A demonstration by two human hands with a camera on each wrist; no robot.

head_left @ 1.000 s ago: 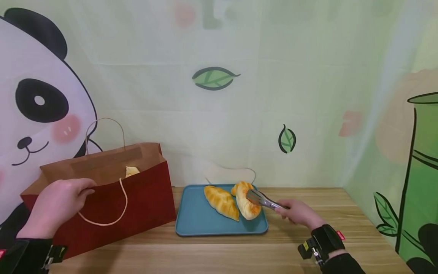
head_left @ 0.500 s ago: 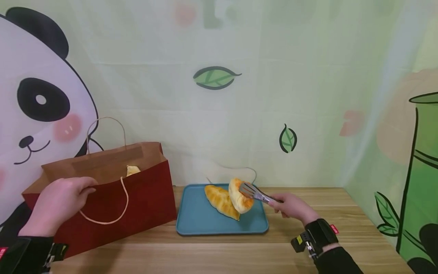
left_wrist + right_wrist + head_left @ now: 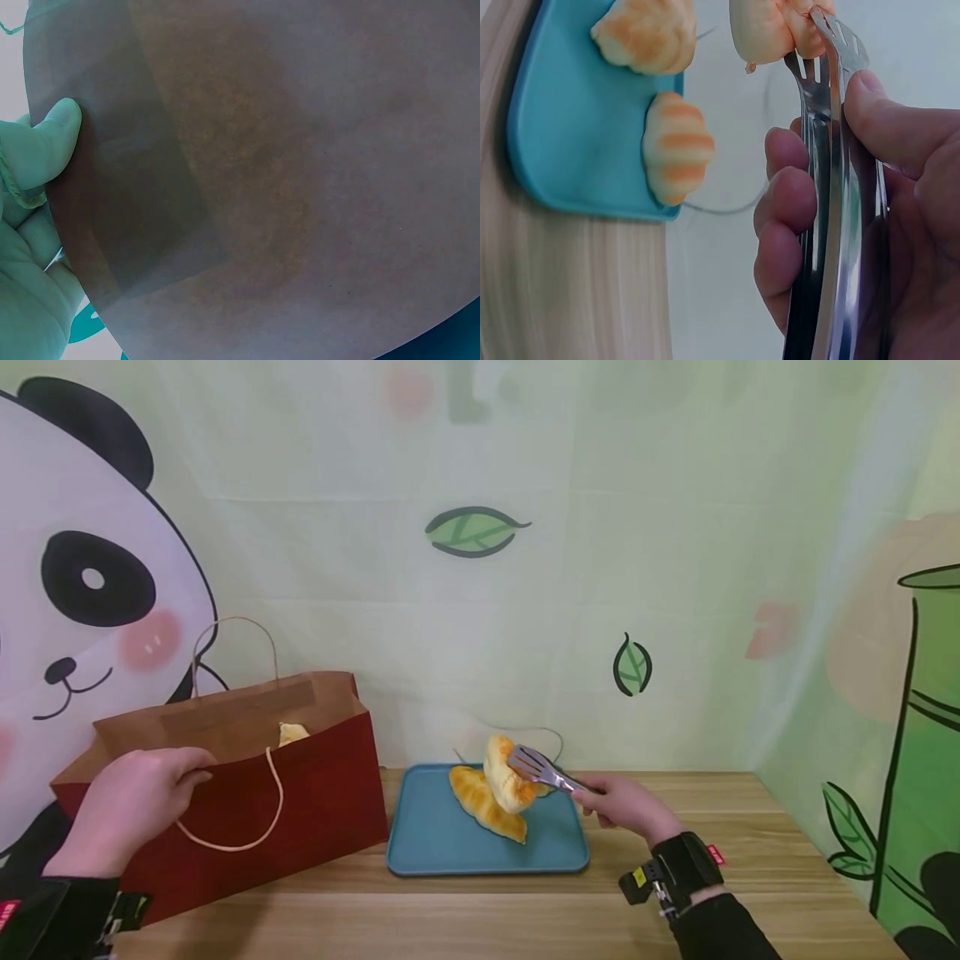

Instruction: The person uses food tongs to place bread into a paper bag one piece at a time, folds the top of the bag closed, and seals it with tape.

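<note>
My right hand grips metal tongs, whose slotted tips pinch a golden-brown bread roll. The roll hangs tilted above a blue tray. On the tray lie a long ridged bread and a smaller striped bread, mostly hidden behind the tongs in the head view. At left, my left hand pinches the near rim of a dark red paper bag. In the left wrist view, the thumb presses the paper edge. A pale bread tip shows inside the bag.
The wooden table carries the bag and tray. Behind it hangs a printed cloth with a panda and leaves. The bag's two cord handles stand up at the back and droop in front.
The right hand has moved left with the tongs and bread roll, lifting the roll from the tray's right side to above the ridged bread. The left hand still holds the bag's rim.
</note>
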